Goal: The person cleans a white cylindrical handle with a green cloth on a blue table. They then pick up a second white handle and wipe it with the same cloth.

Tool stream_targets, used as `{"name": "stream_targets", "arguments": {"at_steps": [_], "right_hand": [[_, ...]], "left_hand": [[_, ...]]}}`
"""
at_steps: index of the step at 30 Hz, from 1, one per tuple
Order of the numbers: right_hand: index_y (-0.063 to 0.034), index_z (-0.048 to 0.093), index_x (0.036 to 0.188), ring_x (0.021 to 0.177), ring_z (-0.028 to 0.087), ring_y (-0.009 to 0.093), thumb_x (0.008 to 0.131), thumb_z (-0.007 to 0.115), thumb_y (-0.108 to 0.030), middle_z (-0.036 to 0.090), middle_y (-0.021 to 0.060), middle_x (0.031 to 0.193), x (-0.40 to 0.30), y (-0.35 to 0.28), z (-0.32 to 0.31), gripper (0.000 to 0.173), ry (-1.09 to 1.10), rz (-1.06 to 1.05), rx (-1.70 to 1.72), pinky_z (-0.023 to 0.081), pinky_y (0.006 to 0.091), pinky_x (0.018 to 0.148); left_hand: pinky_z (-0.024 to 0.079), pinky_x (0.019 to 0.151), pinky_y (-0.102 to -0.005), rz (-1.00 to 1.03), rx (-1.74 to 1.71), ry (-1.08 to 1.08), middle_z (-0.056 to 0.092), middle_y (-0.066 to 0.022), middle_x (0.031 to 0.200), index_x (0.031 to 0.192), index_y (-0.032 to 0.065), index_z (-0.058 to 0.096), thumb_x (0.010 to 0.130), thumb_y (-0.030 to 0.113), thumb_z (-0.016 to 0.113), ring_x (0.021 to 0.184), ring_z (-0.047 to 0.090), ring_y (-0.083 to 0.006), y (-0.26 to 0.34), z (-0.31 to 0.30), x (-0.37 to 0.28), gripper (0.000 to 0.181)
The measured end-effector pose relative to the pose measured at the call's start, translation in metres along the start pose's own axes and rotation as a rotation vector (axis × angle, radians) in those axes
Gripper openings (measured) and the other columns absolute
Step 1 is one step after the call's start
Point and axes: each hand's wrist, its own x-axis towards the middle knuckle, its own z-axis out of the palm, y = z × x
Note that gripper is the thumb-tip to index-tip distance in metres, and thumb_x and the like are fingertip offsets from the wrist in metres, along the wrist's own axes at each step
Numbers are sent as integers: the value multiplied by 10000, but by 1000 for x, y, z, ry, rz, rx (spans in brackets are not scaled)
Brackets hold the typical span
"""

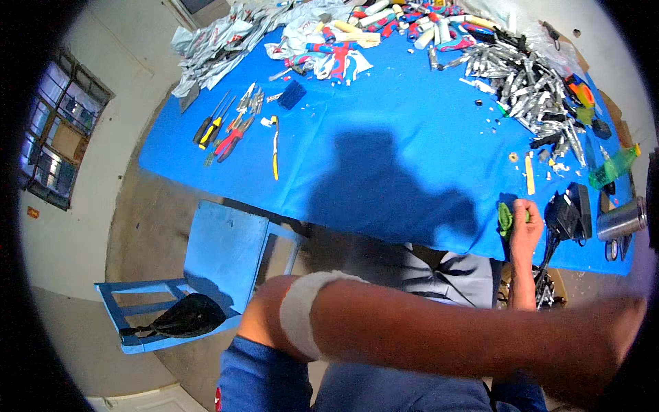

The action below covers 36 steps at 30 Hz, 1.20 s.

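In the head view, my right hand (526,226) grips a crumpled green cloth (505,219) at the front edge of the blue-covered table (412,103). My left forearm (412,329) crosses low in front of the camera, with a white bandage (298,319) near the elbow. At the right rim my left hand (630,329) is blurred and mostly cut off, so its fingers cannot be made out. Just beyond my right hand lies a yellow strip (530,174). Black adapter-like devices (562,213) with cables sit to its right.
Silver and black parts (515,87) are heaped at right, near a green bottle (615,167) and metal flask (620,221). Red-handled pliers (232,140), screwdrivers (210,133) and a toothbrush (275,149) lie left. Plastic bags (216,51) line the back. A blue chair (226,242) holds a black bag (190,315).
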Motion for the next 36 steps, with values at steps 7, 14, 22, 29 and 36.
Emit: {"name": "stream_targets", "arguments": {"at_steps": [7, 14, 22, 29, 36], "right_hand": [[-5, 652, 905, 790, 530, 87, 928, 615, -193, 624, 8, 819, 0, -8, 4, 193, -2, -29, -112, 441, 253, 716], [-29, 638, 874, 682, 467, 48, 923, 655, -169, 557, -46, 748, -1, -21, 9, 150, 6, 33, -12, 396, 225, 601], [-11, 636, 903, 767, 516, 76, 925, 618, -145, 607, -2, 822, -5, -16, 2, 137, 33, -31, -134, 431, 236, 696], [-20, 617, 910, 776, 508, 80, 948, 600, -150, 590, -8, 847, -7, -25, 3, 137, 73, 57, -38, 419, 226, 703], [-19, 625, 892, 757, 500, 74, 935, 616, -120, 598, -14, 832, -7, -22, 6, 110, 52, 118, 8, 416, 230, 685]], "left_hand": [[439, 655, -279, -35, 424, -28, 579, -35, 874, 822, 55, 551, 870, 198, 689, 747, 553, -117, 0, -13, -28, 205], [444, 644, -274, -107, 542, -19, 588, -35, 852, 825, 51, 567, 871, 198, 689, 727, 558, -117, -2, -49, -53, 196], [450, 630, -268, -118, 533, 24, 598, -34, 827, 829, 45, 586, 871, 197, 688, 704, 563, -118, 2, -71, -58, 187], [455, 619, -263, -94, 540, 11, 606, -34, 805, 833, 41, 603, 872, 196, 687, 684, 567, -118, 1, -86, -52, 181], [460, 607, -258, -148, 598, 58, 615, -34, 783, 836, 36, 620, 873, 196, 687, 663, 571, -118, 5, -102, -64, 177]]}}
